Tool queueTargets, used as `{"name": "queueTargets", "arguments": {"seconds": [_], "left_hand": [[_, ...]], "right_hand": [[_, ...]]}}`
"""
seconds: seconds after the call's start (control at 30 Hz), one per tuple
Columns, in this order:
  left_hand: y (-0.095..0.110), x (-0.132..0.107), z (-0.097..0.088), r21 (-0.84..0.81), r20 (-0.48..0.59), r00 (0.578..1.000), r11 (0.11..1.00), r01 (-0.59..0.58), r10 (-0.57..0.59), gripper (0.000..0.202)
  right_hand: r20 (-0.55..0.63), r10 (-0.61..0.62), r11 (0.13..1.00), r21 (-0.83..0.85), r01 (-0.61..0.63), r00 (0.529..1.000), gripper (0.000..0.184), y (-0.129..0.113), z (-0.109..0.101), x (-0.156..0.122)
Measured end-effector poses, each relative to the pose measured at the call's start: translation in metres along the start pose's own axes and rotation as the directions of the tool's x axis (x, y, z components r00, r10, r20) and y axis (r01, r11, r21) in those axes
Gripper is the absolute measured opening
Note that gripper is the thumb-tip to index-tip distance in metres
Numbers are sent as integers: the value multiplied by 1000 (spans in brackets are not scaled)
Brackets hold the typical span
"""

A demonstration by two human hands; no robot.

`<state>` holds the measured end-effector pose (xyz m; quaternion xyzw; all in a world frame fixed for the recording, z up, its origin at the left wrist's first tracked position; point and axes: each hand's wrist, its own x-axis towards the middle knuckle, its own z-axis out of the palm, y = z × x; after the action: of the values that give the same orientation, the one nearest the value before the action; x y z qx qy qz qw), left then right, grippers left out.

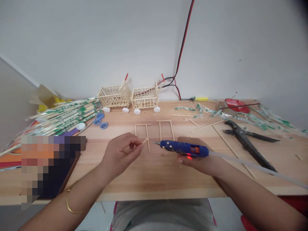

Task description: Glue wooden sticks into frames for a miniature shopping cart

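Note:
Between the thumb and fingertips of my left hand (124, 149) is a short piece of wooden stick (144, 141). My right hand (199, 160) is wrapped round a blue hot glue gun (184, 148), whose red light glows. The gun's metal nozzle points left, a little apart from the short stick. On the table behind my hands lie two open frames of thin sticks, a left stick frame (141, 124) and a right stick frame (165, 121). The glue gun hides the lower part of the right one.
Two miniature stick carts with white wheels, a left cart (113, 96) and a right cart (145, 98), stand by the wall. Wrapped chopsticks (69, 117) and blue discs (104, 125) lie left. Pliers (247, 144), loose sticks and torn wrappers (262, 118) lie right.

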<state>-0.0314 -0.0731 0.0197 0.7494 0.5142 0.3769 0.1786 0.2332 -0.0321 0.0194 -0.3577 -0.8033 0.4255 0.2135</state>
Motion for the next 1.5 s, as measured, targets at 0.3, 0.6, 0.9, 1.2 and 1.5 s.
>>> {"name": "queueTargets", "arguments": {"seconds": [0.3,0.6,0.9,1.2,1.5], "left_hand": [[-3,6,4,-748,241,805,425,510,-542,23],[-9,4,4,-873,352,793,132,470,-497,19],[-10,3,4,-880,345,804,132,457,-483,21],[-10,3,4,-886,349,805,110,450,-480,20],[-10,5,-1,-900,280,826,165,403,-489,24]], "right_hand": [[-41,-35,998,-54,33,999,29,-17,6,-7],[-98,-88,980,-188,68,991,38,-34,27,3],[-94,-56,963,-269,28,994,39,-34,32,6],[-105,-57,954,-298,23,993,37,-32,34,7],[-155,-25,830,-554,-66,988,30,-14,10,-6]]}}
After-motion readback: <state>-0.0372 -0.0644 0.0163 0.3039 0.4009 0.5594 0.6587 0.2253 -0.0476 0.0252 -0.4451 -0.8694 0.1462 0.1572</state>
